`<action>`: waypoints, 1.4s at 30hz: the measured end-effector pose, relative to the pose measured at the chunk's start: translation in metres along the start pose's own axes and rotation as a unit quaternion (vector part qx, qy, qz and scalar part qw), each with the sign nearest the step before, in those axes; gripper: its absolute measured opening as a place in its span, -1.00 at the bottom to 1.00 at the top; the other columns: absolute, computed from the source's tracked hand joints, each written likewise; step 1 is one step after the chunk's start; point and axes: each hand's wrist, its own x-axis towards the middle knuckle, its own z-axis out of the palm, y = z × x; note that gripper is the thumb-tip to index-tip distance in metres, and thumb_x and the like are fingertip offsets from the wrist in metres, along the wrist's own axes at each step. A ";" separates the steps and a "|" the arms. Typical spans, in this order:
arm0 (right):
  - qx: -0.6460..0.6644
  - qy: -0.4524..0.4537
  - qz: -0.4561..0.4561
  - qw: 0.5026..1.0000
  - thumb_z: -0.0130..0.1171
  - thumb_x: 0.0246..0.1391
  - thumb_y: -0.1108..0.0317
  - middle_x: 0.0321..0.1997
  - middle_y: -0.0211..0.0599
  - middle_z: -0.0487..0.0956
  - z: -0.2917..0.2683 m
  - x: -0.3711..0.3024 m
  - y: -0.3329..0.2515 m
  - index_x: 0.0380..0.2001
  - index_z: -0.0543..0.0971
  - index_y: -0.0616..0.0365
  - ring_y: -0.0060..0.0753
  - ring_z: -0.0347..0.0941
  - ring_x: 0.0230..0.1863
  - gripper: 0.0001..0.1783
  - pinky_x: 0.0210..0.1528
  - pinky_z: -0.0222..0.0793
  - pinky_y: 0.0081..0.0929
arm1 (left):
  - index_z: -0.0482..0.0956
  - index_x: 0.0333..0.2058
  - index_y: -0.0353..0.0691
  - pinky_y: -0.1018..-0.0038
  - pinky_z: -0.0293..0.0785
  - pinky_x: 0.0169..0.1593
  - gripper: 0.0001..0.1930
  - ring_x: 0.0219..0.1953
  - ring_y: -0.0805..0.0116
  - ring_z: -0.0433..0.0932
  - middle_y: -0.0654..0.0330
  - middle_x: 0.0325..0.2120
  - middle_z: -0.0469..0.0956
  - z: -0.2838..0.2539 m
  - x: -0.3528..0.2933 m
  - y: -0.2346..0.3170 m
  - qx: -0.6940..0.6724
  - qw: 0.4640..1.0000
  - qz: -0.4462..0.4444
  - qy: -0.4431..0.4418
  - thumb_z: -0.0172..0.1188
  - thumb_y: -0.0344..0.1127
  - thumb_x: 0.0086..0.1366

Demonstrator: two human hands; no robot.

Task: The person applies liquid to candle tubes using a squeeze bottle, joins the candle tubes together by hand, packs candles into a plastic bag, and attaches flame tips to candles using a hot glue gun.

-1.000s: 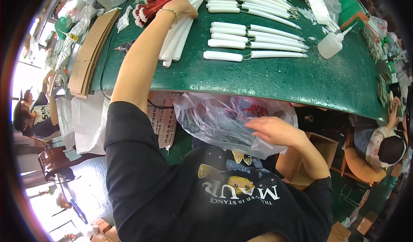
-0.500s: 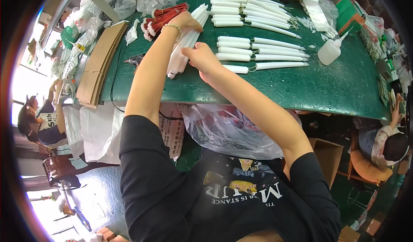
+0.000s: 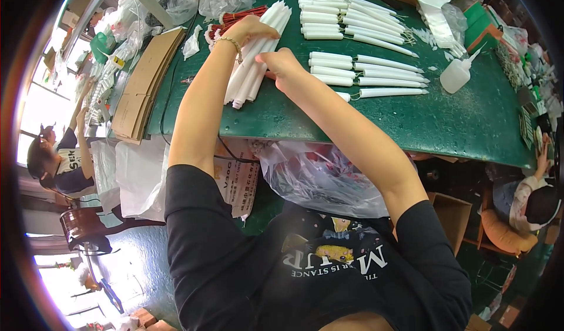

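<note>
The right hand is what has changed most: a second ago it was over the clear plastic bag below the desk's edge, and now it is up beside the left hand at the bundle of white sticks. The bundle lies slantwise over the left part of the green desk, its far end leaning to the right. It hides more of the red stems than half a second ago, so it seems to have been lifted or tilted a little — whether its near end is clear of the desk I cannot tell.

The left fingers are clamped over the upper part of the bundle, curling round to its right side. The right thumb lies against the bundle's right edge, lower down; the other right fingers are mostly hidden, so I cannot tell how tightly they close, or whether they grip at all. For the work in hand, this means the bundle now has a hand at two places along its length — likely steadier than with the left hand alone.

To the right, white candles lie in rows, apart from the bundle, with a squeeze bottle beyond them. Flat cardboard lies near the desk's left edge.
</note>
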 end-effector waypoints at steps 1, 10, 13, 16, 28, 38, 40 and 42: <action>0.000 0.000 -0.002 1.000 0.18 -0.10 0.45 -0.13 -0.06 0.45 -0.002 0.003 0.004 -0.17 0.38 0.39 -0.26 0.40 -0.11 -0.60 -0.03 0.32 -0.36 | 0.58 -0.36 -0.42 0.39 0.45 -0.27 -0.46 -0.39 0.25 0.55 0.01 -0.41 0.57 -0.001 -0.003 0.001 0.001 1.000 0.002 0.001 0.34 -0.07 -0.26; -0.093 -0.039 -0.247 0.964 0.11 -0.02 0.49 -0.03 -0.05 0.42 0.006 -0.014 -0.014 0.03 0.18 0.41 -0.30 0.39 -0.03 -0.45 0.05 0.29 -0.40 | 0.44 -0.16 -0.39 0.40 0.47 -0.24 -0.44 -0.31 0.31 0.54 0.05 -0.33 0.53 -0.031 -0.075 0.018 -0.294 0.931 0.160 0.143 0.37 -0.17 -0.11; -0.192 -0.046 -0.343 0.918 0.07 -0.03 0.49 -0.01 -0.03 0.40 0.002 -0.039 -0.019 0.08 0.15 0.28 -0.29 0.37 0.03 -0.42 0.06 0.27 -0.42 | 0.41 -0.14 -0.38 0.43 0.46 -0.19 -0.48 -0.28 0.34 0.54 0.09 -0.32 0.53 -0.023 -0.107 0.021 -0.333 0.902 0.225 0.157 0.37 -0.26 -0.05; -0.223 -0.068 -0.358 0.904 -0.01 -0.04 0.48 -0.02 -0.03 0.39 -0.004 -0.042 -0.007 0.10 0.14 0.27 -0.26 0.37 0.01 -0.42 0.07 0.27 -0.42 | 0.40 -0.11 -0.35 0.45 0.44 -0.10 -0.51 -0.23 0.39 0.53 0.15 -0.27 0.54 -0.021 -0.133 0.029 -0.354 0.879 0.282 0.152 0.35 -0.32 -0.01; -0.254 -0.122 -0.357 0.891 0.08 -0.14 0.46 0.12 0.17 0.23 0.005 -0.050 -0.002 0.17 0.04 0.43 0.09 0.14 0.18 -0.22 0.20 0.12 -0.21 | 0.31 0.00 -0.33 0.44 0.39 -0.05 -0.50 -0.19 0.39 0.50 0.20 -0.30 0.50 -0.017 -0.155 0.032 -0.341 0.864 0.336 0.157 0.22 -0.48 0.04; -0.361 -0.149 -0.420 0.819 0.29 -0.11 0.03 0.16 0.14 0.25 -0.017 -0.062 -0.017 0.21 0.04 0.34 -0.06 0.19 0.21 -0.02 0.21 0.09 -0.39 | 0.33 -0.12 -0.29 0.38 0.41 -0.09 -0.63 -0.23 0.30 0.52 0.14 -0.33 0.51 -0.021 -0.146 0.016 -0.346 0.829 0.399 0.184 0.19 -0.48 0.08; -0.432 -0.110 -0.481 0.755 0.26 -0.06 0.14 0.20 0.11 0.23 -0.038 -0.098 -0.027 0.19 0.10 0.37 -0.07 0.17 0.23 -0.14 0.24 0.06 -0.39 | 0.31 -0.10 -0.33 0.33 0.41 -0.05 -0.61 -0.21 0.23 0.53 0.08 -0.29 0.52 -0.021 -0.153 0.008 -0.368 0.812 0.390 0.229 0.19 -0.49 0.07; -0.419 -0.219 -0.417 0.777 0.22 -0.03 0.26 0.13 0.02 0.34 -0.062 -0.148 -0.036 0.09 0.29 0.27 -0.10 0.31 0.12 -0.37 0.11 0.24 -0.36 | 0.51 -0.32 -0.36 0.47 0.39 -0.13 -0.81 -0.27 0.36 0.52 0.11 -0.35 0.55 -0.019 -0.196 0.003 -0.390 0.782 0.371 0.315 0.20 -0.43 0.06</action>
